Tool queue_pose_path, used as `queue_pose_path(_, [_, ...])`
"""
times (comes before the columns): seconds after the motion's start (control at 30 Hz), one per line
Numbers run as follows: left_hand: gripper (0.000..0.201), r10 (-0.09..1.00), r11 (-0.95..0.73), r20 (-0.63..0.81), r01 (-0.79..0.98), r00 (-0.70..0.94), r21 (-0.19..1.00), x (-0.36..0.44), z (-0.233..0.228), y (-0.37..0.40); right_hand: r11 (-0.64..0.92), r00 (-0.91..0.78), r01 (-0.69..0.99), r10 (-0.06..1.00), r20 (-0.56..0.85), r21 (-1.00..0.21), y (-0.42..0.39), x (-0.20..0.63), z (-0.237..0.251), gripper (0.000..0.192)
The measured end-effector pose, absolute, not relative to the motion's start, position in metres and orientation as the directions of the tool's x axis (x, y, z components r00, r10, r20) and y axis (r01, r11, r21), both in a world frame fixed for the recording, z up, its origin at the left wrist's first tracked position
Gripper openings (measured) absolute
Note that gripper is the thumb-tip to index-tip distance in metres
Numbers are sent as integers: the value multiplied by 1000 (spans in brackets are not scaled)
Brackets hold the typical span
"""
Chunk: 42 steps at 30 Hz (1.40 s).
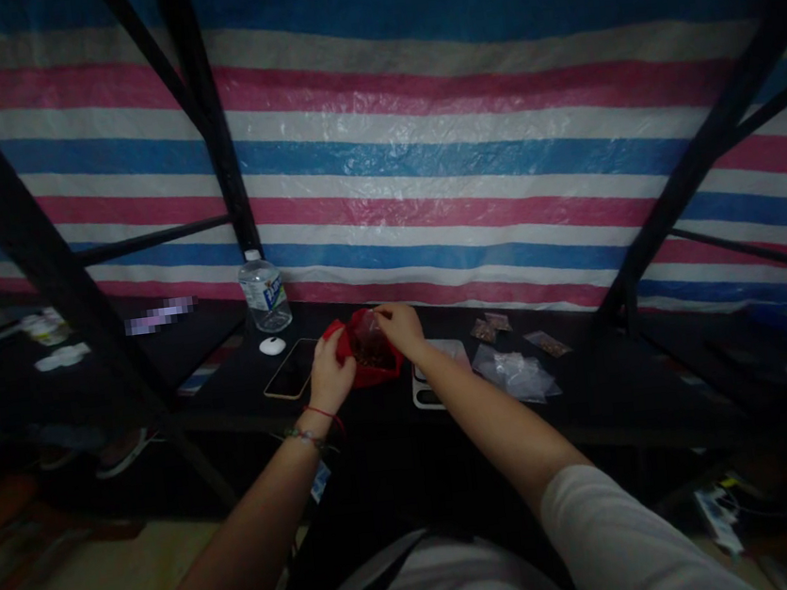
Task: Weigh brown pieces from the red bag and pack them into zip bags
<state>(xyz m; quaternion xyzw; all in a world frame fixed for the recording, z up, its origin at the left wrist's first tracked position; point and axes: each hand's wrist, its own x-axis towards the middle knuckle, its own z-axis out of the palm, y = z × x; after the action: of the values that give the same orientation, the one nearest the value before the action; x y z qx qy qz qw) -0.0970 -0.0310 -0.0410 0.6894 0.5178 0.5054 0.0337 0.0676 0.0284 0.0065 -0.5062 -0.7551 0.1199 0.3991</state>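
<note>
My left hand (329, 370) grips the near left edge of a red bag (371, 362) that sits on a dark table (351, 423). Over the bag's open top, my right hand (399, 325) pinches a small clear packet (368, 334) with dark contents. Red string bracelets circle my left wrist. Both forearms reach forward from the bottom of the view.
A phone (290, 370) lies left of the bag, with a small white object (272, 346) and a water bottle (264, 294) behind it. A white device (431, 378), clear plastic bags (516, 374) and several small packets (491, 326) lie to the right. Black frame bars (209, 117) stand before a striped tarp (460, 126).
</note>
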Motion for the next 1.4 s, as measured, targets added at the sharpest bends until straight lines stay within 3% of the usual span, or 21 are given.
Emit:
queue_pose_path(0.3, [56,749,-507,662,649,6,567,-95,-45,-28,370,-44,705,874,483,-605,27,60,12,25])
queue_pose_path(0.63, [58,762,-511,647,639,26,576,-95,-49,-25,369,-11,667,873,487,-647,19,60,9,27])
queue_pose_path(0.83, [58,768,-510,640,633,31,582,-90,-51,-27,454,-67,632,839,539,-628,12,55,-1,27])
queue_pose_path(0.97, [57,759,-516,651,635,28,575,-90,-53,-28,424,29,577,843,537,-698,14,60,-6,24])
queue_pose_path(1.1, [55,746,-510,666,648,6,565,-91,-53,-28,380,153,366,876,457,-850,16,74,-6,16])
queue_pose_path(1.2, [53,741,-459,669,691,-48,558,-88,-50,-32,271,191,-1,945,265,-963,11,85,-7,13])
queue_pose_path(1.3, [49,685,-383,716,770,-135,511,-82,-40,-46,170,150,-355,981,123,-919,0,95,-11,11])
queue_pose_path(1.4, [44,580,-420,798,780,-161,463,-76,-26,-62,137,123,-545,989,83,-827,-16,104,-17,10])
